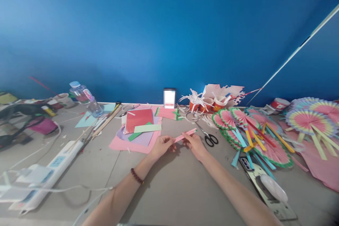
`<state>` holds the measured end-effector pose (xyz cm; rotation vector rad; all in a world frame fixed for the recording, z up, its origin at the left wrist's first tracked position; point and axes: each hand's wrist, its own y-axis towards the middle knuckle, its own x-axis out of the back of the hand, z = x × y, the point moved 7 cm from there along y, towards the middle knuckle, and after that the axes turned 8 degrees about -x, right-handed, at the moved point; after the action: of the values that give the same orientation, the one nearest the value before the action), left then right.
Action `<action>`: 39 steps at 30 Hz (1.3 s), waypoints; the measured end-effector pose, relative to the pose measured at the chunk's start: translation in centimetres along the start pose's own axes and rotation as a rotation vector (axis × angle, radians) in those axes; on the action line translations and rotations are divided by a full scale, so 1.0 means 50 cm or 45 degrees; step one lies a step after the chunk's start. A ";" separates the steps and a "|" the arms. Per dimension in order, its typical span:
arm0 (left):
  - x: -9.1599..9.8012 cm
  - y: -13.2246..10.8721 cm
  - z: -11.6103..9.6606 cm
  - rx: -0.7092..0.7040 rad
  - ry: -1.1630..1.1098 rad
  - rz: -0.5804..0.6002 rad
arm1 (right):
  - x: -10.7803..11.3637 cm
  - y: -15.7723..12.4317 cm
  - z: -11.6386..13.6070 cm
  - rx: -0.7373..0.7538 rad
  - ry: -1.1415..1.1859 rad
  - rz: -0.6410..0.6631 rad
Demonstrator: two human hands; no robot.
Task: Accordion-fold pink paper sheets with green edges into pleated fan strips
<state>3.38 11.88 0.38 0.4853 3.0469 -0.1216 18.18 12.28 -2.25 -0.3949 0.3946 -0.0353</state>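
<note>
A narrow folded pink paper strip with a bit of green at its right end is held above the grey table between both hands. My left hand pinches its left end between thumb and fingers. Further along, my right hand grips the strip near its right end. Black-handled scissors lie just right of my right hand. Beyond the hands lies a flat pink piece with green edges. To the left, pink, lilac, red and green paper sheets are stacked.
A phone leans on the blue wall. Red cups hold paper strips and pens. Pleated paper fans spread across the right, near another phone with a white mouse. At left are a power strip with cables and a tilted bottle.
</note>
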 end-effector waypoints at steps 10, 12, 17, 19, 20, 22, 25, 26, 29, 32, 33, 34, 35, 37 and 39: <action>-0.018 -0.011 -0.019 -0.030 0.022 0.200 | -0.014 -0.011 0.007 0.033 -0.342 0.024; -0.023 -0.014 -0.022 -0.035 0.099 0.225 | -0.019 -0.016 0.010 0.038 -0.388 0.029; -0.023 -0.010 -0.008 -0.052 0.240 0.231 | -0.023 -0.023 0.012 0.035 -0.415 0.047; -0.020 -0.008 -0.007 -0.072 0.254 0.230 | -0.022 -0.019 0.010 0.037 -0.371 0.072; -0.018 -0.007 -0.009 -0.085 0.266 0.221 | -0.020 -0.016 0.010 0.037 -0.346 0.084; -0.013 -0.007 -0.015 -0.112 0.291 0.196 | -0.013 -0.008 0.010 0.042 -0.300 0.087; -0.009 -0.008 -0.020 -0.128 0.318 0.182 | 0.000 0.002 0.014 0.074 -0.240 0.075; -0.008 -0.008 -0.020 -0.125 0.321 0.181 | 0.003 0.005 0.016 0.079 -0.221 0.070; -0.006 -0.007 -0.016 -0.122 0.320 0.186 | 0.012 0.009 0.017 0.071 -0.179 0.033; -0.006 -0.006 -0.013 -0.131 0.332 0.194 | 0.017 0.008 0.021 0.078 -0.158 -0.014; -0.006 -0.006 -0.013 -0.132 0.341 0.195 | 0.016 0.007 0.022 0.084 -0.150 -0.024; -0.006 -0.006 -0.013 -0.132 0.348 0.194 | 0.015 0.005 0.024 0.089 -0.136 -0.030; -0.006 -0.006 -0.012 -0.132 0.351 0.193 | 0.015 0.004 0.026 0.092 -0.118 -0.034; -0.006 -0.006 -0.011 -0.129 0.353 0.194 | 0.013 0.001 0.028 0.093 -0.072 -0.044; -0.005 -0.006 -0.009 -0.122 0.352 0.194 | 0.013 0.000 0.029 0.097 -0.045 -0.052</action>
<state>3.53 11.57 0.88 0.7856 3.2442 0.1064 19.32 12.72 -1.27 -0.3276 0.3493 -0.0832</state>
